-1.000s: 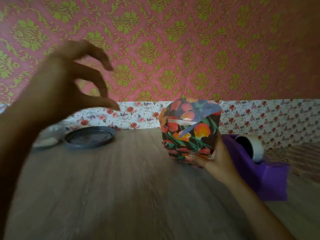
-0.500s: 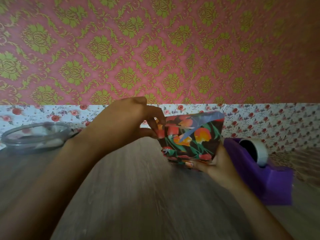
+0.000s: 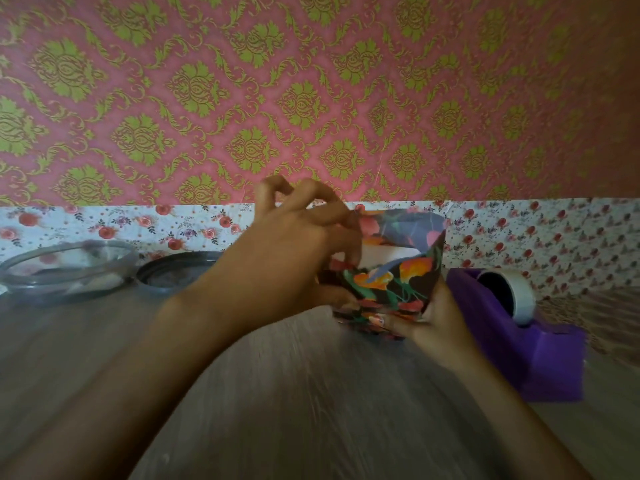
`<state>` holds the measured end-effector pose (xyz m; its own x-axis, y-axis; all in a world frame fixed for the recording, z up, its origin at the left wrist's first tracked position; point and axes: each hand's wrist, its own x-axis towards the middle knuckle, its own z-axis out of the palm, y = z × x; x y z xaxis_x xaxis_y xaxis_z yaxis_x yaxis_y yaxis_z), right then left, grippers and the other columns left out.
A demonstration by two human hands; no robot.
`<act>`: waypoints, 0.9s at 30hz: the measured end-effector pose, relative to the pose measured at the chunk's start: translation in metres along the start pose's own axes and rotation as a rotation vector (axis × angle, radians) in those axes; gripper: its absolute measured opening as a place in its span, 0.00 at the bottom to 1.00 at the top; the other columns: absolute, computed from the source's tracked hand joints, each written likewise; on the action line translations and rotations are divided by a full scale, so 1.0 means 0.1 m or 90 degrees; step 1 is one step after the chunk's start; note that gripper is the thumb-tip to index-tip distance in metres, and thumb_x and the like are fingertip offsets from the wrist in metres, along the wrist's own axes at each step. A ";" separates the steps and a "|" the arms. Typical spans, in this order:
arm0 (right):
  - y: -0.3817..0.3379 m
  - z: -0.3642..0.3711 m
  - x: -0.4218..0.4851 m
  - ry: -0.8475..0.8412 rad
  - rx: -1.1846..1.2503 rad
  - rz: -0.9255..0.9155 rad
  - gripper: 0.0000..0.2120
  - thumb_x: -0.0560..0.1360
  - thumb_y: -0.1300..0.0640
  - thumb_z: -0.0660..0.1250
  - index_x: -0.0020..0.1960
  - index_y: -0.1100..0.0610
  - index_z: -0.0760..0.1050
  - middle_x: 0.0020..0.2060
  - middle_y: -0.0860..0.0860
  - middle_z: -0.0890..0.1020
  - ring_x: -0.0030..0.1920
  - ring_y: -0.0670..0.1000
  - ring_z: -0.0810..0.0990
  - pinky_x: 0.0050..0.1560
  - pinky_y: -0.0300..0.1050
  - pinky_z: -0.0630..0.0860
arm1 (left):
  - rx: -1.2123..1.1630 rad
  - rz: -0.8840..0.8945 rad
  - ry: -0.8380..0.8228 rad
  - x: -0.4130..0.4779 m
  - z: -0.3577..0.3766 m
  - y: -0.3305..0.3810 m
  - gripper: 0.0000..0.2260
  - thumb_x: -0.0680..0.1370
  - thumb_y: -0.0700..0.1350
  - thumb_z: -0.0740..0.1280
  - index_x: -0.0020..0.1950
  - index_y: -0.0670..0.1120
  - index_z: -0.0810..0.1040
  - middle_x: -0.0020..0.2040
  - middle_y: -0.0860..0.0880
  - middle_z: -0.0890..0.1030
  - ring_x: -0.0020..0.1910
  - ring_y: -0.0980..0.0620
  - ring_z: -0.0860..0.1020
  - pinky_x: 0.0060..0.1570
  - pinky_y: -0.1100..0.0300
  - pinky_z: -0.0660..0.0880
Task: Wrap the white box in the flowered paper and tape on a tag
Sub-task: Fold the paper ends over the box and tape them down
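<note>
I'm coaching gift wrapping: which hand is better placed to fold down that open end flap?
Left, probably: the left hand pinches the flowered paper at the open end, while the right hand supports it from below.

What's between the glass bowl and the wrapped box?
Head view: a dark round lid beside the glass bowl, then the left hand, holding the wrapped box at its left side.

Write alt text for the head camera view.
A box wrapped in dark flowered paper is held at a wooden table: the right hand grips its lower right corner, the left hand pinches paper at its left side. Purple tape dispenser right; glass bowl and dark lid left.
</note>
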<state>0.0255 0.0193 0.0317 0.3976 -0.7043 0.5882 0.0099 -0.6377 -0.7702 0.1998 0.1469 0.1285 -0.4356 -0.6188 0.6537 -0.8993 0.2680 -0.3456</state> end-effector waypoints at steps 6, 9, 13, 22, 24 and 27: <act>0.00 0.02 0.01 0.023 -0.041 -0.033 0.32 0.61 0.72 0.75 0.54 0.47 0.66 0.51 0.44 0.77 0.50 0.31 0.77 0.46 0.25 0.73 | -0.032 0.085 0.031 0.01 0.03 0.02 0.08 0.61 0.53 0.71 0.36 0.52 0.81 0.35 0.50 0.80 0.45 0.53 0.72 0.48 0.55 0.57; 0.00 0.03 0.02 0.043 -0.042 -0.047 0.31 0.62 0.72 0.75 0.53 0.46 0.66 0.51 0.41 0.76 0.50 0.29 0.76 0.46 0.24 0.72 | -0.069 0.086 -0.022 0.02 0.01 0.00 0.05 0.65 0.49 0.70 0.35 0.49 0.80 0.30 0.50 0.79 0.33 0.47 0.78 0.39 0.56 0.69; 0.01 0.07 0.01 0.037 -0.094 -0.072 0.33 0.62 0.66 0.77 0.56 0.45 0.64 0.53 0.41 0.75 0.53 0.30 0.74 0.48 0.23 0.70 | -0.132 0.047 -0.114 -0.01 -0.04 -0.11 0.04 0.69 0.48 0.69 0.36 0.50 0.79 0.26 0.55 0.74 0.26 0.54 0.75 0.24 0.65 0.64; 0.01 0.15 -0.04 0.107 -0.356 -0.143 0.32 0.63 0.54 0.74 0.64 0.54 0.66 0.55 0.50 0.74 0.57 0.51 0.72 0.54 0.53 0.74 | -0.381 -0.124 -0.006 0.03 -0.13 0.04 0.14 0.72 0.64 0.61 0.40 0.57 0.79 0.35 0.59 0.82 0.35 0.62 0.80 0.34 0.64 0.72; 0.00 0.17 -0.06 0.126 -0.433 -0.175 0.34 0.62 0.55 0.74 0.64 0.54 0.65 0.55 0.53 0.74 0.57 0.54 0.72 0.56 0.50 0.70 | -0.408 -0.160 -0.021 0.06 -0.08 0.11 0.10 0.67 0.62 0.70 0.39 0.57 0.78 0.34 0.61 0.82 0.36 0.66 0.80 0.35 0.70 0.73; 0.00 0.16 -0.06 0.156 -0.467 -0.183 0.38 0.60 0.57 0.78 0.63 0.52 0.61 0.56 0.53 0.74 0.59 0.54 0.71 0.56 0.46 0.64 | -0.369 -0.251 -0.052 0.07 0.08 0.10 0.09 0.71 0.50 0.71 0.39 0.60 0.71 0.32 0.64 0.76 0.31 0.67 0.77 0.33 0.76 0.70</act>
<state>0.0381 0.0287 0.0243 0.2590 -0.4768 0.8400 -0.5553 -0.7851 -0.2744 0.1878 0.1395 0.1242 -0.0887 -0.7983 0.5957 -0.8751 0.3481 0.3362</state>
